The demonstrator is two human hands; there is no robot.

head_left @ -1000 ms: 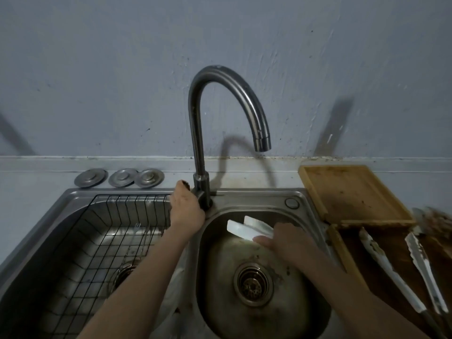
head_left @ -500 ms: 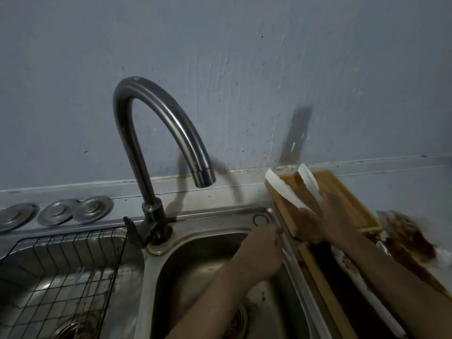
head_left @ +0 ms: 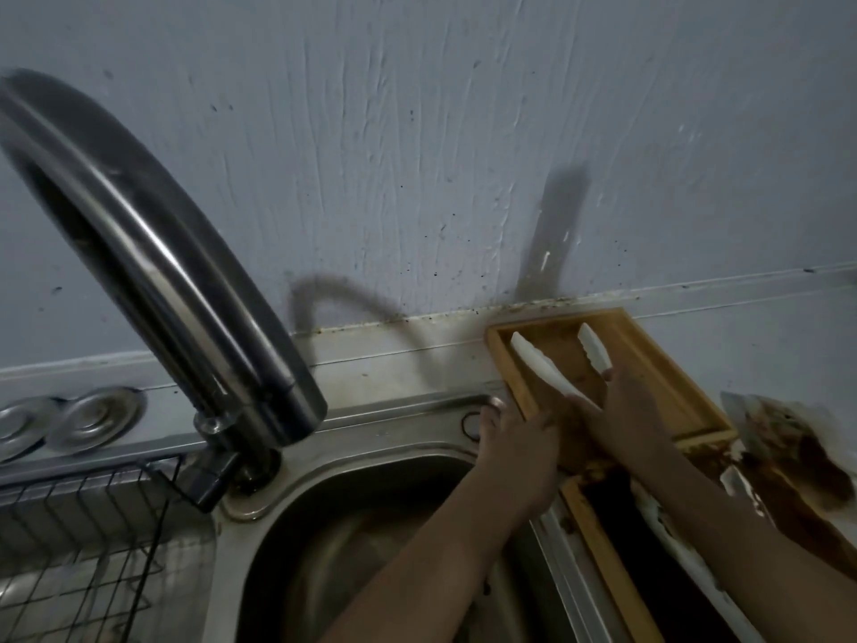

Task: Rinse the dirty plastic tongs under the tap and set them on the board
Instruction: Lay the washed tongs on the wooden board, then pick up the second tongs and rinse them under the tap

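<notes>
At the far left of the frame you have two round steel discs lying on the pale tabletop behind the sink, out of the way of the work. Below them the black wire rack sits in the left basin. The curved brushed-steel tap arches across the left half of the picture, its spout hanging over the round stainless right basin; no water shows at the spout.

Toward lower centre, your left hand rests on the sink's right rim, fingers fairly straight and reaching toward the board's near left corner, probably to steady yourself or the board. It carries nothing.

Right of centre, your right hand is curled round the hinge end of the white plastic tongs, holding them low over the shallow rimmed wooden board by the wall. The two arms splay outward and up-frame, so the tips lead toward the board's far side. Whether the tips already touch the wood is hard to judge from this angle. The tongs look clean and pale, with a scalloped edge on the right arm.

At the far right, a sauce-smeared utensil lies on the brown-stained tabletop, beside a second board's wooden edge.
</notes>
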